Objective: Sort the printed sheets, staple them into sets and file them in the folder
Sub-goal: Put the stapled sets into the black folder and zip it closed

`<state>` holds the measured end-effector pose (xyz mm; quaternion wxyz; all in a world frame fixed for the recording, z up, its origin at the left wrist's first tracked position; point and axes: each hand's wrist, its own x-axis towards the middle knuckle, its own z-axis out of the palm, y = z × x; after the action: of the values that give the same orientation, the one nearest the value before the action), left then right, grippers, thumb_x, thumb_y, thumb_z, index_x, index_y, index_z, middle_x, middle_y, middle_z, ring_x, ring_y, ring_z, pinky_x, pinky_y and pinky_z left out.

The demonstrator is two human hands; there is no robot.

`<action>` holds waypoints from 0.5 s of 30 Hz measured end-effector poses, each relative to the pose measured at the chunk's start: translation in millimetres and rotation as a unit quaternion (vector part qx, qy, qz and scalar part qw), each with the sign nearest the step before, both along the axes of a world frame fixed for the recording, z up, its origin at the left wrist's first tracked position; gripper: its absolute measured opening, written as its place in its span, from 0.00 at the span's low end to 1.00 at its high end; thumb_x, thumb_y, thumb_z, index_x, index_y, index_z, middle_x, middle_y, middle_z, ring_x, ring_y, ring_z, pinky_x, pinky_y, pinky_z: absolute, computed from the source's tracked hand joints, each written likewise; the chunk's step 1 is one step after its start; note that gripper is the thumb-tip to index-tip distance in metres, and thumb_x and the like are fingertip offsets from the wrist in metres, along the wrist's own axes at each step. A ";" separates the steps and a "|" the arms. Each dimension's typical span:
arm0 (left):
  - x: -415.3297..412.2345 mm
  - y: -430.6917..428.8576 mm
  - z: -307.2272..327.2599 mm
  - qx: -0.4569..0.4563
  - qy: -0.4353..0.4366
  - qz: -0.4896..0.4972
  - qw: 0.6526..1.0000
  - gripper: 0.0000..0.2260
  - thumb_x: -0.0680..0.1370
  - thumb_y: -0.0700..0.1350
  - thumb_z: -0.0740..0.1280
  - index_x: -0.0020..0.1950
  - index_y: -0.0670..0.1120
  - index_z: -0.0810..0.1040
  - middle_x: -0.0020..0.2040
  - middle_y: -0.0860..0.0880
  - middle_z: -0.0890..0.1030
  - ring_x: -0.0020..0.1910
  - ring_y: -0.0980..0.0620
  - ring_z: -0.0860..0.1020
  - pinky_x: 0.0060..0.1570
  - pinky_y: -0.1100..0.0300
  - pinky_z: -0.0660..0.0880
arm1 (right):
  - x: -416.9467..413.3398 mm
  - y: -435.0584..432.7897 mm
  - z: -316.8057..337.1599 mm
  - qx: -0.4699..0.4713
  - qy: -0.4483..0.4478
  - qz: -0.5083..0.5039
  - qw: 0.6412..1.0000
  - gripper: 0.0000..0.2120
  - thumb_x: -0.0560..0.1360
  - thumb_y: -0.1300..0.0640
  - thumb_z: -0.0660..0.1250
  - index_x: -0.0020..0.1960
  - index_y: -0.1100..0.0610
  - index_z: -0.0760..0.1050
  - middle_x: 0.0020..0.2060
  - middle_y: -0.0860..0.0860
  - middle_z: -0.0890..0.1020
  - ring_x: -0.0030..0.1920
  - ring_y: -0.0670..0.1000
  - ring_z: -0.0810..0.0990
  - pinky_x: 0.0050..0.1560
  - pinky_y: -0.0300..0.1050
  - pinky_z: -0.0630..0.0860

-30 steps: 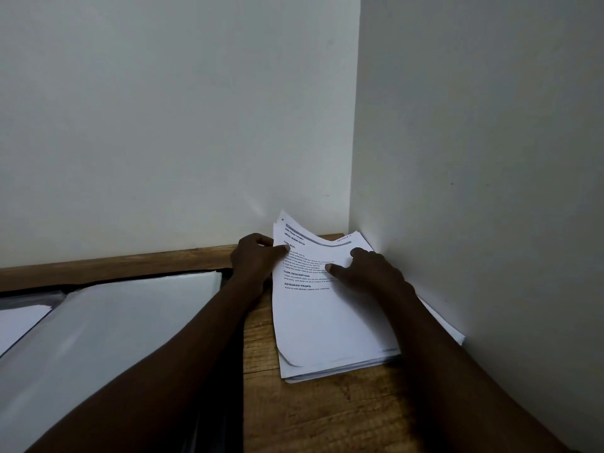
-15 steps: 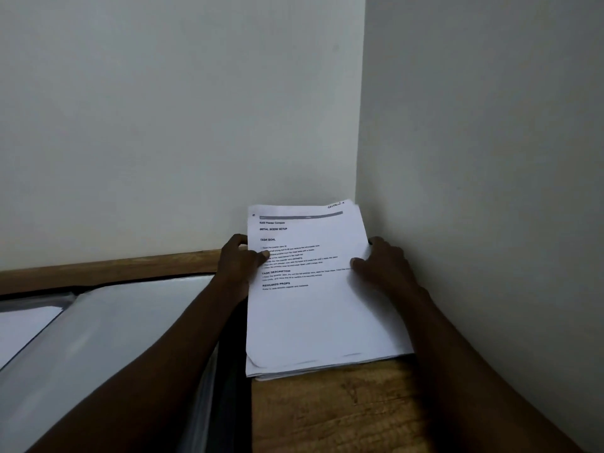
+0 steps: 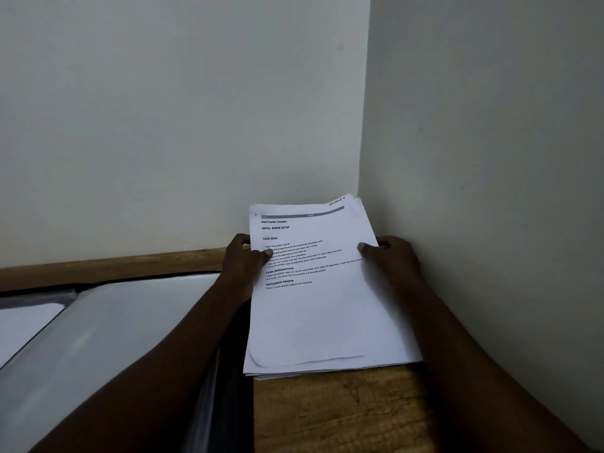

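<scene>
- Closest to me, at 6 o'clock, is the brown wooden counter [image 3: 343, 416]. Both of the person's arms reach out over it.
- At 9 o'clock from the paper lies the folder [image 3: 114, 322]. It is open, with shiny clear pockets. A loose white sheet [image 3: 23, 325] shows past it at the far left edge.
- The printed sheets [image 3: 320, 318] sit in one pile, right of the middle. The near edge of the pile rests on the counter, and its left side hangs a little over the dark edge of the folder. The far end looks tipped up toward the wall. The top page has black headings and a small hand-written note in its 1 o'clock corner.
- The pile is not neat. Other pages peek out at the near edge and at the 1 o'clock corner.
- The left hand [image 3: 243, 261] is at 9 o'clock on the pile. Its thumb lies on the top page and its fingers curl behind the edge, so it holds the paper.
- The right hand [image 3: 390, 261] is at 3 o'clock on the pile. It holds the paper the same way, thumb on top and fingers tucked behind.
- Farthest away, at 12 o'clock, two pale walls [image 3: 196, 109] meet in a corner just behind the pile.
- I think this is the sorting step, near the start. No set looks stapled or filed yet.
- Next, the pages need to be made even or split into sets. Thin paper slides, so a firm hold on both sides will help.
- I cannot see a stapler anywhere, so it must be found first.
</scene>
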<state>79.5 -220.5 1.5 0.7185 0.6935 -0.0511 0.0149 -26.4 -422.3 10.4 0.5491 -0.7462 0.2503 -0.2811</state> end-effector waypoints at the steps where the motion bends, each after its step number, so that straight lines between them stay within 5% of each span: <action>1: -0.5 0.4 0.5 -0.002 0.002 -0.003 1.000 0.11 0.77 0.31 0.68 0.56 0.40 0.72 0.53 0.40 0.81 0.38 0.50 0.79 0.31 0.61 0.73 | 0.9 -0.3 0.3 0.030 -0.016 0.007 0.999 0.10 0.69 0.50 0.69 0.39 0.57 0.78 0.34 0.52 0.82 0.36 0.56 0.80 0.41 0.48 0.79; 5: -0.6 2.4 2.0 -0.020 0.017 -0.014 1.000 0.11 0.77 0.31 0.67 0.57 0.40 0.72 0.54 0.39 0.81 0.39 0.48 0.80 0.33 0.59 0.75 | 6.6 -6.8 6.8 0.087 -0.041 0.015 0.995 0.20 0.78 0.65 0.59 0.30 0.53 0.62 0.27 0.49 0.64 0.29 0.49 0.60 0.29 0.42 0.59; 9: -0.6 5.2 4.3 -0.050 0.046 -0.037 0.997 0.13 0.78 0.31 0.67 0.60 0.40 0.70 0.57 0.37 0.80 0.42 0.44 0.81 0.37 0.52 0.77 | 3.4 -7.0 9.0 0.101 -0.065 0.033 0.992 0.19 0.79 0.65 0.60 0.31 0.52 0.66 0.18 0.42 0.70 0.20 0.40 0.65 0.22 0.31 0.63; 11: -1.7 7.4 6.1 -0.067 0.055 -0.052 0.995 0.15 0.78 0.30 0.66 0.63 0.39 0.69 0.57 0.37 0.79 0.42 0.44 0.80 0.38 0.51 0.77 | 4.3 -4.8 7.4 0.114 -0.077 0.051 0.989 0.13 0.78 0.63 0.63 0.36 0.54 0.75 0.31 0.48 0.83 0.31 0.45 0.77 0.35 0.38 0.77; 12: -1.5 8.6 6.3 -0.073 0.059 -0.057 0.994 0.17 0.78 0.30 0.66 0.65 0.39 0.68 0.57 0.37 0.79 0.42 0.44 0.80 0.39 0.50 0.77 | 4.3 -3.3 8.4 0.120 -0.080 0.054 0.988 0.10 0.77 0.63 0.64 0.39 0.55 0.79 0.40 0.54 0.85 0.38 0.51 0.80 0.45 0.49 0.81; 15: -1.7 12.1 6.0 -0.084 0.062 -0.073 0.992 0.20 0.78 0.28 0.65 0.68 0.38 0.67 0.59 0.38 0.79 0.45 0.43 0.80 0.46 0.45 0.77 | 5.2 -3.0 7.9 0.126 -0.093 0.057 0.986 0.07 0.75 0.62 0.66 0.47 0.55 0.83 0.46 0.58 0.86 0.45 0.57 0.83 0.54 0.59 0.79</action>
<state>77.8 -208.4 7.5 0.7750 0.6249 -0.0553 -0.0766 -21.2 -425.3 18.3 0.6748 -0.6547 0.1885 -0.2838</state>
